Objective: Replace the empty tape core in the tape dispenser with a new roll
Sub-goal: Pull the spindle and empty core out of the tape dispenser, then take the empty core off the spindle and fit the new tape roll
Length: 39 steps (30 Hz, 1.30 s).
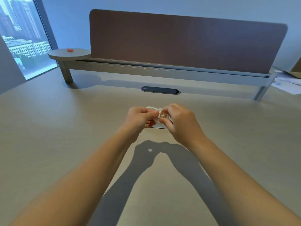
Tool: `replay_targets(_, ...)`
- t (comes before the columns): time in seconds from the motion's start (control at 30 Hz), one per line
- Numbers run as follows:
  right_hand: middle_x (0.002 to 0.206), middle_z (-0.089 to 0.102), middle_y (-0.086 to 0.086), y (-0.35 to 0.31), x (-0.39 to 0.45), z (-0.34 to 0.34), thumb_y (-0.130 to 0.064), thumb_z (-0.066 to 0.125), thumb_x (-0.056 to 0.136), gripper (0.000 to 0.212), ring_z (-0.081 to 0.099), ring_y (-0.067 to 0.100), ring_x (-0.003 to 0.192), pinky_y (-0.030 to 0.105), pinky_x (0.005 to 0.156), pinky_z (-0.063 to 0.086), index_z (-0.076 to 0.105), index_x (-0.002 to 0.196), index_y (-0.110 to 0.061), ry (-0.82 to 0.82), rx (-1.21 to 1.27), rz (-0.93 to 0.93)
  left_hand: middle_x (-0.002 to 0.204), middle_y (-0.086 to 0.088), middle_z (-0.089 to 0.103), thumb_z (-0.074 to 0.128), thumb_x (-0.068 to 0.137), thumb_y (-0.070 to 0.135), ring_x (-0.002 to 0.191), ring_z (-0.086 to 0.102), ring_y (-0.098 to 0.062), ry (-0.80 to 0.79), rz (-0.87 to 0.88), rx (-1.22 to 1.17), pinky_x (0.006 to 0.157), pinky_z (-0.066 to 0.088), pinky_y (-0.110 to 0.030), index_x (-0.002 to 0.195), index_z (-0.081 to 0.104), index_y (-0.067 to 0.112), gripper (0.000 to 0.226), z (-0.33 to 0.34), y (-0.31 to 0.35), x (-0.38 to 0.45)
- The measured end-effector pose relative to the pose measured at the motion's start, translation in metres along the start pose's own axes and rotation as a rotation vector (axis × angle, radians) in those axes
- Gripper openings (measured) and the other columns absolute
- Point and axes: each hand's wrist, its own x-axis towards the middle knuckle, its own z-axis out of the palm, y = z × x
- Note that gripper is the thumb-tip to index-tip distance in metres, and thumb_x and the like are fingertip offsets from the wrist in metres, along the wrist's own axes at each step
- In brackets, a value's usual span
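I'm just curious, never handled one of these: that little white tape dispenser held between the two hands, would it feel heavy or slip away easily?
Probably light: the tape dispenser is held above the desk by fingertips alone, left hand and right hand. It looks like stiff plastic, keeping its shape under the pinch. Its smooth, small body might slip, which may be why both hands grip it.

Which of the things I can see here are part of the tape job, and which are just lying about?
Part of the job:
- small white plastic tape dispenser
- left hand and right hand, both gripping it

Just lying about:
- small red object on round grey side shelf
- white papers
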Motion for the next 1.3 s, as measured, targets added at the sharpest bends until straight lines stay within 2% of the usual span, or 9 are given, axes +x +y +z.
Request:
replay_targets(0.13, 0.106, 0.062, 0.017, -0.013, -0.010, -0.007, -0.019, 0.052, 0.087, 0.024, 0.051, 0.023, 0.087, 0.024, 0.070, 0.034, 0.055, 0.104, -0.002, -0.050, -0.019, 0.025, 0.055, -0.005, 0.053, 0.057, 0.081, 0.011, 0.052, 0.048, -0.012, 0.017, 0.046, 0.068, 0.045, 0.044, -0.012, 0.057, 0.058, 0.008, 0.024, -0.003, 0.000, -0.016)
replay_targets(0.4, 0.093, 0.064, 0.016, 0.005, -0.029, 0.000, -0.014, 0.056, 0.083, 0.016, 0.059, 0.029, 0.083, 0.041, 0.075, 0.051, 0.056, 0.094, -0.002, -0.019, 0.179, 0.186, 0.065, -0.006, 0.054, 0.055, 0.083, 0.013, 0.060, 0.048, -0.015, -0.044, -0.033, 0.173, 0.060, 0.045, -0.022, 0.075, 0.064, 0.003, 0.016, 0.006, -0.020, -0.006)
replay_targets(0.5, 0.083, 0.059, 0.006, 0.025, -0.039, 0.010, -0.013, 0.057, 0.083, 0.007, 0.056, 0.022, 0.077, 0.022, 0.065, 0.046, 0.057, 0.089, -0.009, 0.091, 0.362, 0.402, 0.079, -0.007, 0.059, 0.056, 0.083, 0.017, 0.064, 0.054, -0.013, 0.003, -0.015, 0.387, 0.055, 0.048, -0.017, 0.098, 0.060, 0.005, 0.021, 0.013, -0.043, 0.010)
replay_targets(0.6, 0.079, 0.053, 0.002, 0.046, -0.046, 0.015, -0.010, 0.055, 0.084, 0.007, 0.049, 0.008, 0.064, 0.002, 0.046, 0.040, 0.057, 0.091, -0.013, 0.150, 0.536, 0.597, 0.086, -0.009, 0.062, 0.058, 0.081, 0.020, 0.075, 0.058, -0.021, 0.055, 0.010, 0.559, 0.066, 0.049, -0.026, 0.093, 0.061, 0.010, 0.015, 0.019, -0.061, 0.019)
replay_targets(0.7, 0.087, 0.054, 0.003, 0.067, -0.051, 0.020, -0.012, 0.055, 0.085, 0.021, 0.048, 0.002, 0.063, -0.003, 0.046, 0.039, 0.058, 0.105, -0.006, 0.155, 0.493, 0.630, 0.083, -0.006, 0.061, 0.055, 0.082, 0.021, 0.079, 0.052, -0.018, 0.075, 0.061, 0.705, 0.056, 0.034, -0.022, 0.089, 0.064, 0.010, 0.015, 0.022, -0.070, 0.022)
replay_targets(0.87, 0.081, 0.057, 0.001, 0.085, -0.060, 0.028, -0.014, 0.055, 0.084, 0.016, 0.055, 0.006, 0.067, 0.006, 0.060, 0.043, 0.059, 0.098, -0.007, 0.154, 0.482, 0.687, 0.109, -0.015, 0.064, 0.044, 0.088, 0.019, 0.098, 0.056, -0.029, 0.105, 0.234, 0.971, 0.062, 0.023, -0.018, 0.095, 0.066, 0.003, 0.028, 0.027, -0.075, 0.023)
replay_targets(0.97, 0.075, 0.056, -0.005, 0.097, -0.066, 0.025, -0.012, 0.056, 0.082, 0.012, 0.057, 0.016, 0.073, 0.032, 0.071, 0.045, 0.059, 0.094, -0.012, 0.173, 0.476, 0.762, 0.116, -0.015, 0.059, 0.044, 0.088, 0.015, 0.104, 0.054, -0.027, 0.074, 0.346, 0.976, 0.067, 0.030, -0.017, 0.102, 0.063, 0.000, 0.028, 0.040, -0.068, 0.021)
replay_targets(1.07, 0.091, 0.057, 0.001, 0.113, -0.073, 0.018, -0.010, 0.056, 0.082, 0.015, 0.053, 0.017, 0.082, 0.030, 0.072, 0.040, 0.058, 0.097, -0.012, 0.159, 0.403, 0.776, 0.123, -0.014, 0.056, 0.047, 0.087, 0.015, 0.113, 0.049, -0.030, -0.038, 0.405, 1.037, 0.090, 0.037, -0.032, 0.113, 0.059, 0.006, 0.030, 0.063, -0.063, 0.025)
replay_targets(1.3, 0.093, 0.057, -0.002, 0.139, -0.088, 0.004, -0.010, 0.057, 0.083, 0.019, 0.052, 0.013, 0.085, 0.019, 0.071, 0.036, 0.057, 0.102, -0.010, 0.154, 0.408, 0.776, 0.148, -0.015, 0.027, 0.037, 0.089, 0.009, 0.131, 0.028, -0.033, -0.150, 0.473, 1.440, 0.108, 0.025, -0.039, 0.126, 0.044, 0.004, 0.038, 0.112, -0.073, 0.056)
